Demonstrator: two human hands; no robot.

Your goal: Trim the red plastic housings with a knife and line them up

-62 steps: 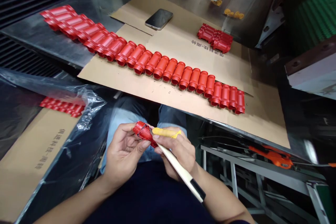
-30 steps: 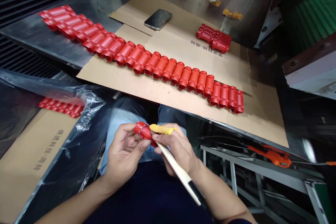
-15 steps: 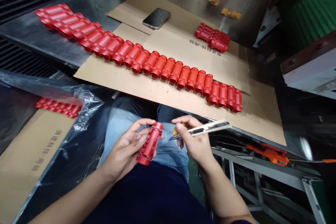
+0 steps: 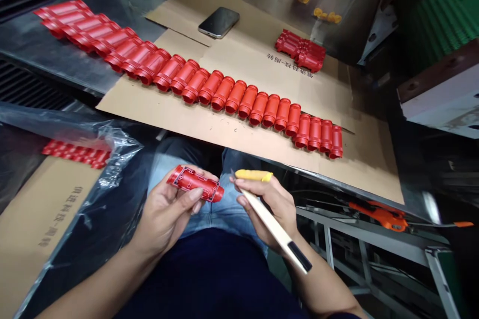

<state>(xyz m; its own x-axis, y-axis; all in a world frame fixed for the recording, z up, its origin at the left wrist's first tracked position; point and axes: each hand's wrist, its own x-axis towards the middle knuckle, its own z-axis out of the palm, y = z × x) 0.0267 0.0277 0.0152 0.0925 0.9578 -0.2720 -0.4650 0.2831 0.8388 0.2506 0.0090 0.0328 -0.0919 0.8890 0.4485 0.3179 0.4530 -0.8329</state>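
Observation:
Over my lap, my left hand grips a red plastic half-shell, its thumb on the open, ribbed inner face. The shell lies nearly level, its narrower end pointing right. My right hand is closed round a utility knife with a cream handle and a black end. The knife's blade points up and left, a short way from the shell and not touching it. A yellow finger cot covers my right index finger. Beyond my hands, a long row of red shells lies side by side on flat cardboard.
Cardboard covers the table in front. A phone, a small cluster of red parts and yellow pieces lie farther back. At left, a plastic-lined box holds more red parts. An orange-handled tool hangs at right.
My left hand has turned the shell from upright to nearly level. My right hand has swung the knife, so its handle now points down and right and its blade up toward the shell.

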